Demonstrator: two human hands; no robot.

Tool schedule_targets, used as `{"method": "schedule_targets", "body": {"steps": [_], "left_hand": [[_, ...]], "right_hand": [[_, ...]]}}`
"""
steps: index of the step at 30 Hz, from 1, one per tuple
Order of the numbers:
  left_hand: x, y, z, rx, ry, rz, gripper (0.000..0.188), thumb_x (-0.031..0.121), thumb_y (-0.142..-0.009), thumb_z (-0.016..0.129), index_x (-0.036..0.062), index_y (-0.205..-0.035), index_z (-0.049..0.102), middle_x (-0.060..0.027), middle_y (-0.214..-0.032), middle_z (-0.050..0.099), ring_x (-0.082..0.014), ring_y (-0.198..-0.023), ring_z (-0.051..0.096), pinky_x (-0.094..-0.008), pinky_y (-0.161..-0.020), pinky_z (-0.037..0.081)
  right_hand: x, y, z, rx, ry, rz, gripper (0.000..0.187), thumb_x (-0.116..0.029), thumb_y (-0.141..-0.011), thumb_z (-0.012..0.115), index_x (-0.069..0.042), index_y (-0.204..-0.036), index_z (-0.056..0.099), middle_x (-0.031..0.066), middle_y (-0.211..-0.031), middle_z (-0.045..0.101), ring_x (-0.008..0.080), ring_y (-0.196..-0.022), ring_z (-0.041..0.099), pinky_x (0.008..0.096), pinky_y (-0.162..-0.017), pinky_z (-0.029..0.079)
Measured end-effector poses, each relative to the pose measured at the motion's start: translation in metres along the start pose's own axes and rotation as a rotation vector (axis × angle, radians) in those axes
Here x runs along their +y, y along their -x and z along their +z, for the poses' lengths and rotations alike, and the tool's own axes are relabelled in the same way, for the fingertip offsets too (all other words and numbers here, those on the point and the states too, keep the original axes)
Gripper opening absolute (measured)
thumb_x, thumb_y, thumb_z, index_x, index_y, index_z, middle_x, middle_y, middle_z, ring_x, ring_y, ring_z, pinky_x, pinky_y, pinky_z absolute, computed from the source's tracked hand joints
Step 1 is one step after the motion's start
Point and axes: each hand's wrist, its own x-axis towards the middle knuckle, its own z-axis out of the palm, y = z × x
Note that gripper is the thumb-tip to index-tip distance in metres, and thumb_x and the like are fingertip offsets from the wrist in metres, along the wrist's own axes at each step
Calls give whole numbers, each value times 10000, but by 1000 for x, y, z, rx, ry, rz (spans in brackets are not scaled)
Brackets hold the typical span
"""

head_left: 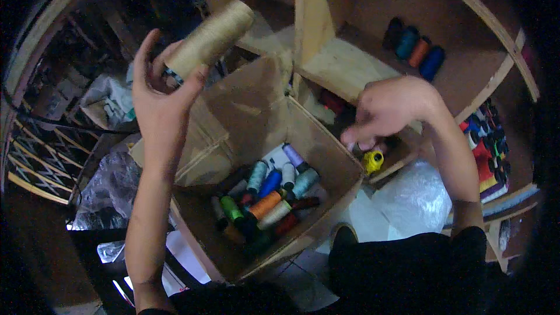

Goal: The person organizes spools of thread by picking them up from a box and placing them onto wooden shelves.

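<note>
My left hand [166,79], raised at the upper left, grips one end of a large beige thread spool [213,38] between thumb and fingers; the spool tilts up to the right. At the right, my right hand [391,111] reaches down over a low shelf compartment with its fingers curled. What those fingers hold, if anything, is hidden. Just below them a yellow thread spool [373,162] lies in the compartment. Between my arms stands an open cardboard box [326,146], where several thread spools [265,205] in blue, green, orange, white and purple lie heaped.
A wooden shelf [344,73] rises behind the box, with a row of dark, teal, orange and blue spools [419,52] in an upper compartment. Clear plastic wrap [414,198] sits right of the box. More colourful spools [487,151] stand at the far right. A plastic bag [105,192] lies left.
</note>
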Motion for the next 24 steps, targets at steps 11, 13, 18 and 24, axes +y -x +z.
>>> {"method": "schedule_targets", "body": {"steps": [11,13,18,24], "left_hand": [[-21,22,46,-331,311,-4,812,6,-670,739,-19,-1331,267,-169,-1159,525,-217,-1042,526,-326,-908,428],[-24,23,54,-334,340,-30,819,7,-673,740,-22,-1334,257,-171,-1156,525,-220,-1038,528,-325,-907,429],[-31,23,68,-296,379,-123,807,13,-696,723,-28,-1342,242,-174,-1167,514,-220,-1056,517,-324,-907,430],[-100,65,88,-600,121,-461,511,116,-792,625,32,-1248,412,-137,-1113,551,-189,-1004,536,-338,-844,446]], "right_hand": [[-28,8,-30,996,-743,-66,353,-259,-831,635,-6,-1072,589,96,-910,620,153,-780,575,259,-667,475],[8,-4,-23,974,-697,-308,405,-321,-818,650,5,-1054,600,98,-917,619,141,-741,582,255,-655,487],[30,-9,-18,868,-687,-316,540,-446,-775,650,11,-1058,594,127,-912,614,180,-797,580,292,-674,473],[80,4,-44,1266,-869,-101,508,-398,-746,679,-7,-1063,616,128,-1016,615,209,-909,575,317,-783,449]]}}
